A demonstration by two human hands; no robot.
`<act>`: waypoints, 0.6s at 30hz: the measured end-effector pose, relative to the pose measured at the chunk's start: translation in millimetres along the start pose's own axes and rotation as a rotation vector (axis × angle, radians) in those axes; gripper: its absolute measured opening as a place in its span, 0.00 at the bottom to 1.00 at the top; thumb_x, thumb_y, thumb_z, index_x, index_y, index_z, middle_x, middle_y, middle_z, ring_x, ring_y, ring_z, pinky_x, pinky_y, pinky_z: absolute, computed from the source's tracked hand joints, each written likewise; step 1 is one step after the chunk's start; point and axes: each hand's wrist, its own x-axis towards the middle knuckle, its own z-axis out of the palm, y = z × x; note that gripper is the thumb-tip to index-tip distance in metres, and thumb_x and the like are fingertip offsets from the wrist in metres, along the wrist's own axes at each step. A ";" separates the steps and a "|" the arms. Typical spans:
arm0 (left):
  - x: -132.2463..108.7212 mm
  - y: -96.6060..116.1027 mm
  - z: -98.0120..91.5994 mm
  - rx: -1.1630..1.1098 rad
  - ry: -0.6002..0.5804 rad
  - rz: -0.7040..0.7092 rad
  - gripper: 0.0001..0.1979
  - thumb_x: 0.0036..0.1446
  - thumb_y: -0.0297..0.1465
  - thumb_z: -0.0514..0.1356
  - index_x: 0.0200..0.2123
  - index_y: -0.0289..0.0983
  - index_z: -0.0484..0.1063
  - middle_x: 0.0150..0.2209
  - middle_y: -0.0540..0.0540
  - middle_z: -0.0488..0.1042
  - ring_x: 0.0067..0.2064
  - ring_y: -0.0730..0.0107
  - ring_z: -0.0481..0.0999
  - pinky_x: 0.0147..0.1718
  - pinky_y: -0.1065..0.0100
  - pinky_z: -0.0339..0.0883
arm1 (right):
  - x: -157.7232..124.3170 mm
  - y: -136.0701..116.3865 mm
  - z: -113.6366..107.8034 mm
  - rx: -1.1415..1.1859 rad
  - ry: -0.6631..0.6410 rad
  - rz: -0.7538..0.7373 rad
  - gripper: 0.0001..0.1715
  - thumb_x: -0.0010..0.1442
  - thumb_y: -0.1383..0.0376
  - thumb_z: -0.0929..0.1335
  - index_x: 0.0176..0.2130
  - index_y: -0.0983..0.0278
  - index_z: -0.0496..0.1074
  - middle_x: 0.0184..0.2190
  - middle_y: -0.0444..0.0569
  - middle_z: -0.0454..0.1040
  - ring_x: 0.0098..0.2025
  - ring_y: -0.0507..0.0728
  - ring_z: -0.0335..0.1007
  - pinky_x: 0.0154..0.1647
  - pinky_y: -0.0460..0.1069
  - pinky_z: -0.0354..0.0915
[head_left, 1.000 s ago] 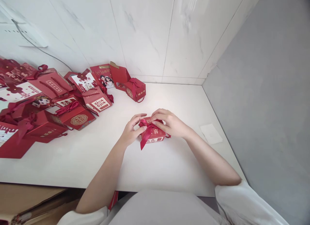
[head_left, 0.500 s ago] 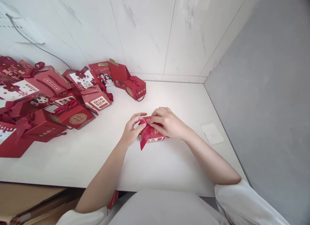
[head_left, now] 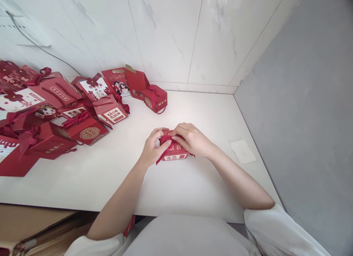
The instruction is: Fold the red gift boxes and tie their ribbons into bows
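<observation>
Bright, even, diffuse lighting; soft shadows under forearms on desk [head_left: 193,182]. Sharp centre, wide-angle bending toward edges.

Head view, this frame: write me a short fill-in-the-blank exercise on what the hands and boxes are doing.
1. Both hands pinch the ____ on top of the small red box.
2. The small red box stands on the white ____.
3. The pile of red gift boxes lies to the person's ____.
4. A white paper slip lies beside the ____ forearm.

Missing words: ribbon; table; left; right
</observation>
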 end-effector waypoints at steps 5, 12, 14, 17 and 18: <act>0.0 -0.8 5.3 -0.131 0.001 -0.076 0.08 0.56 0.33 0.61 0.39 0.40 0.75 0.53 0.45 0.71 0.53 0.59 0.72 0.51 0.61 0.68 | -1.0 -2.7 1.4 0.033 -0.007 0.031 0.08 0.69 0.66 0.61 0.39 0.62 0.68 0.38 0.52 0.73 0.40 0.59 0.67 0.42 0.54 0.63; 1.3 -3.2 13.8 -0.247 0.088 -0.177 0.03 0.51 0.28 0.60 0.32 0.38 0.71 0.51 0.46 0.73 0.49 0.60 0.74 0.45 0.62 0.69 | -6.0 -7.3 11.1 0.065 0.062 0.042 0.05 0.66 0.69 0.62 0.38 0.61 0.67 0.43 0.52 0.74 0.46 0.60 0.69 0.48 0.57 0.64; 2.3 -3.8 15.3 -0.219 0.114 -0.171 0.03 0.49 0.26 0.60 0.28 0.38 0.67 0.49 0.47 0.74 0.48 0.61 0.74 0.44 0.62 0.69 | -8.2 -7.9 15.7 0.060 0.100 0.011 0.05 0.66 0.69 0.63 0.37 0.61 0.67 0.46 0.52 0.74 0.49 0.60 0.69 0.55 0.59 0.62; 4.0 -5.7 16.7 -0.183 0.148 -0.133 0.07 0.47 0.24 0.58 0.23 0.38 0.60 0.47 0.47 0.74 0.48 0.62 0.74 0.46 0.62 0.67 | -10.2 -9.0 19.1 0.065 0.125 -0.028 0.06 0.65 0.69 0.63 0.37 0.61 0.68 0.48 0.52 0.74 0.54 0.59 0.69 0.64 0.63 0.53; 4.4 -6.3 17.0 -0.189 0.158 -0.123 0.09 0.47 0.24 0.57 0.23 0.38 0.58 0.46 0.47 0.74 0.48 0.62 0.74 0.46 0.62 0.67 | -10.3 -9.4 18.1 0.072 0.111 -0.031 0.06 0.65 0.69 0.63 0.37 0.61 0.69 0.49 0.51 0.74 0.55 0.59 0.69 0.66 0.64 0.51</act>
